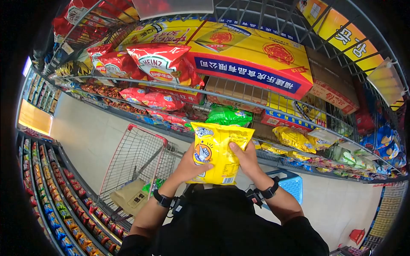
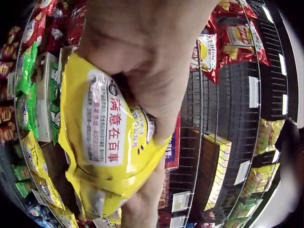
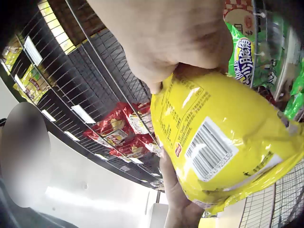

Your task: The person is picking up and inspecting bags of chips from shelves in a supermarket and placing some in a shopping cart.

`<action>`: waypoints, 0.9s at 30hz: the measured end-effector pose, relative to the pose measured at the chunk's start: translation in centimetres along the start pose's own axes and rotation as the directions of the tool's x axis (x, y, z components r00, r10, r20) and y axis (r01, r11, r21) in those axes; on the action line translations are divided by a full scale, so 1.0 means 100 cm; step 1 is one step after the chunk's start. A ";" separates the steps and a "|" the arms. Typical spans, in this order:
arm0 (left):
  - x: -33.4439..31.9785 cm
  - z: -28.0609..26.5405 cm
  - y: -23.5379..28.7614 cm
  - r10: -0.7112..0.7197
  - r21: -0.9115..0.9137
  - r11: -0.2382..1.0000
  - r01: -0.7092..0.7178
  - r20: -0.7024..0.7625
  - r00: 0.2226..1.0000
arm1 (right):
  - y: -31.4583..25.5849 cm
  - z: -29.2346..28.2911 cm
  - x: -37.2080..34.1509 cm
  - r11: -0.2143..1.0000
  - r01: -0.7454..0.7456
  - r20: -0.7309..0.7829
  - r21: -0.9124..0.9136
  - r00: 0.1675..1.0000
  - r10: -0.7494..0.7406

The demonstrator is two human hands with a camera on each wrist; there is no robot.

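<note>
A puffy yellow snack bag [image 1: 222, 147] is held in front of the body, its printed back face turned up. My left hand [image 1: 188, 166] grips its left side, with the thumb across the front. On the opposite side my right hand [image 1: 245, 158] holds it, thumb on the upper face and the other fingers hidden beneath. In the left wrist view, the bag [image 2: 104, 123] shows a white panel of Chinese text under the left hand [image 2: 147, 61]. A barcode faces the camera in the right wrist view, on the bag [image 3: 223, 142] below the right hand [image 3: 175, 42].
Ahead runs a wire shelf with red Heinz bags [image 1: 160, 64], a large yellow-and-red carton [image 1: 252, 55] and green bags [image 1: 228, 116]. A shopping cart [image 1: 132, 158] with a paper bag stands left. A blue stool [image 1: 290, 187] is by the right arm. Another snack shelf [image 1: 64, 205] curves along the left.
</note>
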State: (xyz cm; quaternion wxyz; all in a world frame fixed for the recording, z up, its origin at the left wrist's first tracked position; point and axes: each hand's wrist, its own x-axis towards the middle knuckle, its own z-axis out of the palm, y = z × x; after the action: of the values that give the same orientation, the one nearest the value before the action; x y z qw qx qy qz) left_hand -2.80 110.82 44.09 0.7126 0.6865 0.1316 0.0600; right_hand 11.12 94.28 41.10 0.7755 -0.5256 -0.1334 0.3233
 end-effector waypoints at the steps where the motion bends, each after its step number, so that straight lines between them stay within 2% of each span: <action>1: 0.000 -0.003 -0.004 -0.070 -0.036 0.997 0.069 -0.030 0.997 | 0.008 0.000 0.001 0.992 -0.026 0.018 0.122 1.000 0.024; 2: -0.001 -0.006 -0.006 -0.142 -0.073 0.988 0.138 -0.060 0.988 | 0.013 -0.001 -0.002 0.992 -0.035 0.018 0.123 0.999 0.033; 3: -0.003 -0.006 -0.005 -0.201 -0.158 0.970 0.186 -0.080 0.976 | 0.014 0.001 -0.003 0.983 -0.100 0.089 0.156 0.992 0.087; 4: -0.003 -0.008 -0.006 -0.209 -0.161 0.968 0.194 -0.083 0.974 | 0.015 0.003 -0.006 0.969 -0.165 0.160 0.185 0.978 0.136; 5: -0.003 -0.012 -0.010 -0.281 -0.354 0.906 0.234 -0.088 0.956 | 0.017 0.007 -0.009 0.965 -0.241 0.217 0.107 0.952 0.214; 6: -0.003 -0.016 -0.015 -0.351 -0.533 0.806 0.257 -0.079 0.933 | 0.017 0.010 -0.012 0.962 -0.250 0.216 0.109 0.951 0.223; 8: -0.005 -0.022 -0.023 -0.345 -0.526 0.812 0.253 -0.084 0.935 | 0.015 0.017 -0.013 0.880 -0.470 0.346 0.071 0.839 0.420; 10: -0.008 -0.022 -0.017 -0.380 -0.574 0.777 0.260 -0.098 0.920 | 0.023 0.019 -0.009 0.868 -0.493 0.352 0.059 0.824 0.444; 12: -0.012 -0.027 -0.019 -0.409 -0.586 0.760 0.281 -0.095 0.908 | 0.026 0.024 -0.008 0.845 -0.518 0.355 0.132 0.820 0.448; 20: -0.039 -0.047 -0.029 -0.451 -0.589 0.757 0.285 -0.155 0.879 | 0.043 0.045 -0.006 0.769 -0.633 0.440 0.090 0.718 0.539; 23: -0.056 -0.056 -0.038 -0.483 -0.634 0.728 0.261 -0.203 0.852 | 0.055 0.057 -0.008 0.755 -0.654 0.448 0.056 0.692 0.566; 24: -0.062 -0.060 -0.050 -0.485 -0.643 0.725 0.248 -0.221 0.846 | 0.063 0.061 -0.009 0.753 -0.651 0.412 0.094 0.714 0.566; 25: -0.067 -0.064 -0.063 -0.467 -0.605 0.763 0.229 -0.271 0.842 | 0.067 0.066 -0.011 0.752 -0.646 0.374 0.131 0.735 0.566; 26: -0.073 -0.069 -0.075 -0.446 -0.564 0.799 0.208 -0.324 0.834 | 0.071 0.072 -0.012 0.744 -0.658 0.390 0.113 0.718 0.576; 27: -0.079 -0.069 -0.077 -0.446 -0.517 0.833 0.196 -0.418 0.791 | 0.071 0.079 -0.013 0.804 -0.593 0.366 0.045 0.758 0.539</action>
State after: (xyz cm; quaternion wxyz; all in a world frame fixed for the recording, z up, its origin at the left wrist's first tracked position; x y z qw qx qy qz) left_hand -12.93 115.02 37.11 0.7867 0.4273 0.4205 0.1473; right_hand 3.26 100.90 38.18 0.6456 -0.4152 -0.0716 0.6370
